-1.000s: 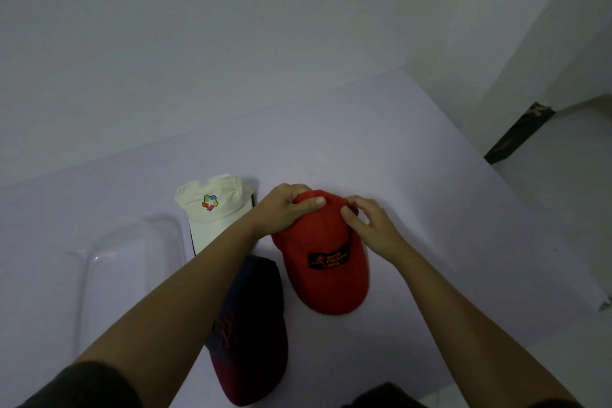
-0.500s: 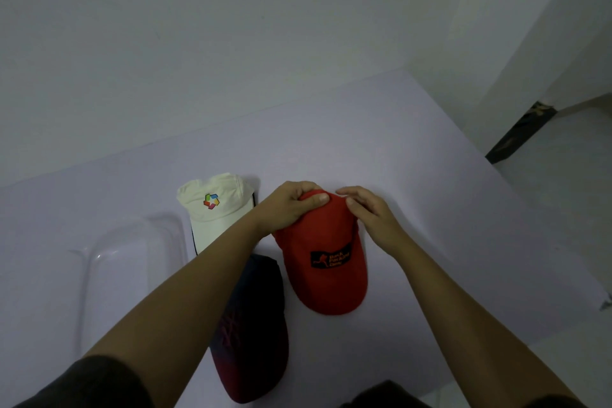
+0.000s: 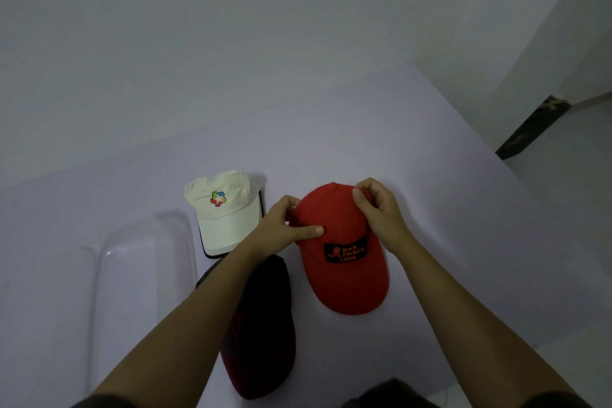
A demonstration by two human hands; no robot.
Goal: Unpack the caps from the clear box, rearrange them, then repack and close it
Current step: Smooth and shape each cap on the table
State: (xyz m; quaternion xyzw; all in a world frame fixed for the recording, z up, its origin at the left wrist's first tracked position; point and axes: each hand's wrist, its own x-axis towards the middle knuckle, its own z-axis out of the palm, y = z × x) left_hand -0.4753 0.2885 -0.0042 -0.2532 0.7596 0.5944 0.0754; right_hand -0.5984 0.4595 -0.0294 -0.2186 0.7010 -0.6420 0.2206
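Head view: our left hand and right hand pinch the red cap's crown on the white table, beside the dark cap, cream cap and clear box

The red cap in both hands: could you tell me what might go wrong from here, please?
1. Both hands, left and right, pinch the red cap at its crown; the soft fabric may crease.
2. The left forearm crosses the dark cap and could drag it.
3. The clear box is hard to see and easily bumped.
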